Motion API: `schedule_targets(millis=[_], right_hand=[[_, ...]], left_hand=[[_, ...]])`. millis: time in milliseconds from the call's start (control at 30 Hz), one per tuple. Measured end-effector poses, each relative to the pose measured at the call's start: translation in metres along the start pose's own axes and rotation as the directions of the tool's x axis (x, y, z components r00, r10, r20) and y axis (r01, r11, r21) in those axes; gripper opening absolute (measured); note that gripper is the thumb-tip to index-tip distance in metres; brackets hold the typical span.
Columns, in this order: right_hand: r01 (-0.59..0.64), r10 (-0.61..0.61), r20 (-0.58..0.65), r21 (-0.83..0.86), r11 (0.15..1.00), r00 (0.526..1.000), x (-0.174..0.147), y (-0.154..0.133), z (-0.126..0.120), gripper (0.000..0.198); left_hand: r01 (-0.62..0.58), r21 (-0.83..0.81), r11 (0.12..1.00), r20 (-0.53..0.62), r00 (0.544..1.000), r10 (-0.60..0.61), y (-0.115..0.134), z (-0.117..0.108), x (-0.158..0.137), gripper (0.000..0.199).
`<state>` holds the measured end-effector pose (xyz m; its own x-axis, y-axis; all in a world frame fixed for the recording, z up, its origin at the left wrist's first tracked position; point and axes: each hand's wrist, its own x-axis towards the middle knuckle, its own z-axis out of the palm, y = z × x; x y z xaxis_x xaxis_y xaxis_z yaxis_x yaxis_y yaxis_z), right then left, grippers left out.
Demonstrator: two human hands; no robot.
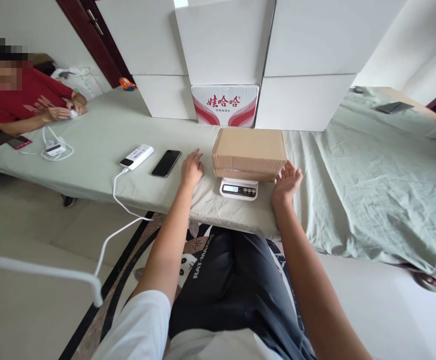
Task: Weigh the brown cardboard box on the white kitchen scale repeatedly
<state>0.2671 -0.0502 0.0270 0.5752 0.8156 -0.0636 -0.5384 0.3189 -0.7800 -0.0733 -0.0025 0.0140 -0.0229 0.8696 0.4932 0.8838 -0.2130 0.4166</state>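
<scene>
A closed brown cardboard box rests on a small white digital scale, whose display is lit with digits too small to read surely. My left hand lies on the green tablecloth to the left of the box, apart from it, fingers stretched out and holding nothing. At the box's right front corner is my right hand, palm turned up and fingers apart. Its fingertips are partly behind that corner; whether they touch the box I cannot tell. A black phone lies left of my left hand.
A white power bank with a white cable lies farther left. White boxes and a red-and-white printed carton stand stacked behind the scale. A person in a red shirt sits at the left end, hands on a small white object.
</scene>
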Motion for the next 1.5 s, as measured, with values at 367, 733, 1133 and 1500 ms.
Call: schedule_targets(millis=[367,733,1133,1500], right_hand=[[-0.022,0.022,-0.016,-0.01,1.0,1.0,-0.007,-0.007,0.003,0.053],[-0.013,0.013,0.007,-0.007,1.0,1.0,-0.007,-0.005,0.003,0.055],[-0.031,0.032,0.008,-0.009,0.999,0.999,-0.01,-0.008,0.002,0.054],[-0.025,0.026,0.028,-0.045,0.999,0.999,-0.01,-0.007,0.0,0.057]], left_hand=[[0.043,0.045,0.998,0.03,0.999,-0.044,0.011,-0.008,-0.003,0.077],[0.046,0.102,0.994,0.031,0.998,-0.049,0.015,-0.013,-0.004,0.069],[0.102,0.07,0.992,0.074,0.992,-0.107,0.012,-0.011,-0.003,0.059],[0.209,0.044,0.977,0.03,0.977,-0.211,0.0,0.001,-0.002,0.043]])
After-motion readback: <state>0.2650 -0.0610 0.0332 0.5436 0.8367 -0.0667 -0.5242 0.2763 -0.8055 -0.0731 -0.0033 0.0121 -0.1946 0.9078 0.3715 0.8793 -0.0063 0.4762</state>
